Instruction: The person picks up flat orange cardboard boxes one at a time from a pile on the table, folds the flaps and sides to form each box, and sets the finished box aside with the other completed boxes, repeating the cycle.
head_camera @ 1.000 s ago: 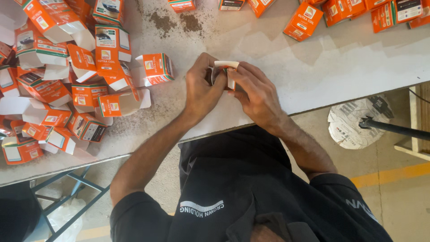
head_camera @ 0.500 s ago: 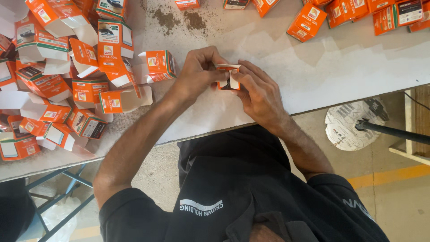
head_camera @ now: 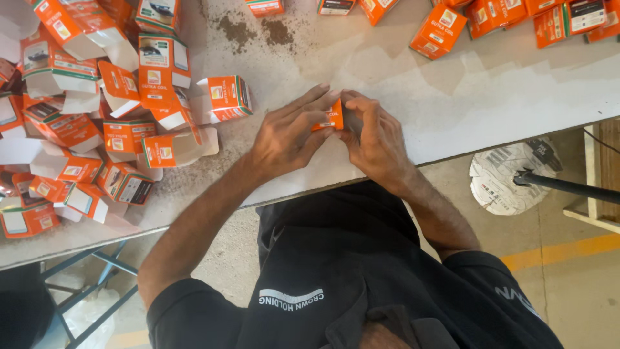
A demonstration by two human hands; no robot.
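Both hands, left (head_camera: 287, 136) and right (head_camera: 376, 139), closed their fingers around a small orange cardboard box (head_camera: 334, 118) above the pale desk (head_camera: 491, 90).

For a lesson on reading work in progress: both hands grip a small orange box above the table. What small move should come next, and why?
Probably press the box's end shut with the fingers. The left hand and right hand both clasp the small orange box, its end hidden under the fingertips, and the open-flapped boxes piled on the white table suggest closing.
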